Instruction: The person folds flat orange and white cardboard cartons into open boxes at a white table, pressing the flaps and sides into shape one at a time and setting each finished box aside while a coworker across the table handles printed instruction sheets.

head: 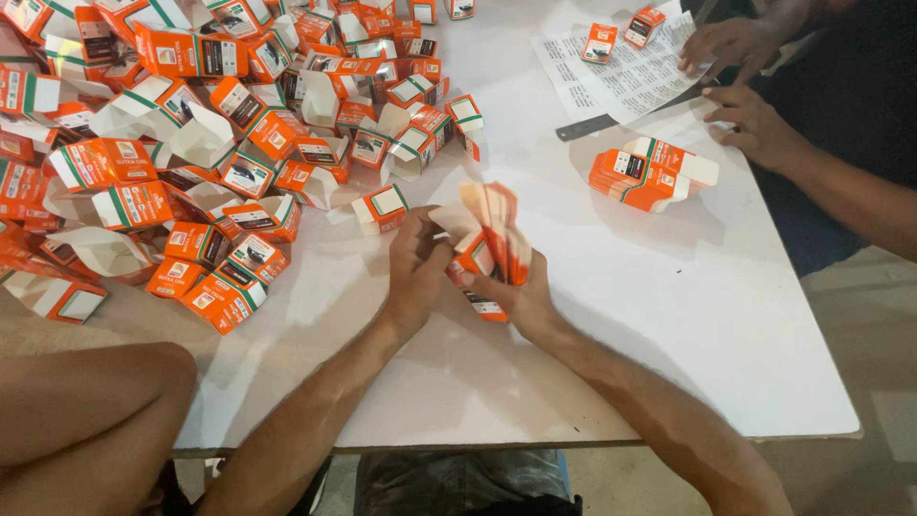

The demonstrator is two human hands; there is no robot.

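Orange-white flat carton stack (492, 234), blurred, fanned upright above bench (669, 315) centre, nearer front edge. Left hand (415, 268) w/ fingers curled onto stack's left side; right hand (521, 296) clenched round its base from below, wrists angled inward.

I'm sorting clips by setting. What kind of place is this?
Probably a small packing workshop. A heap of folded orange cartons covers a white table, both hands hold flat cartons, and another person handles a printed sheet.
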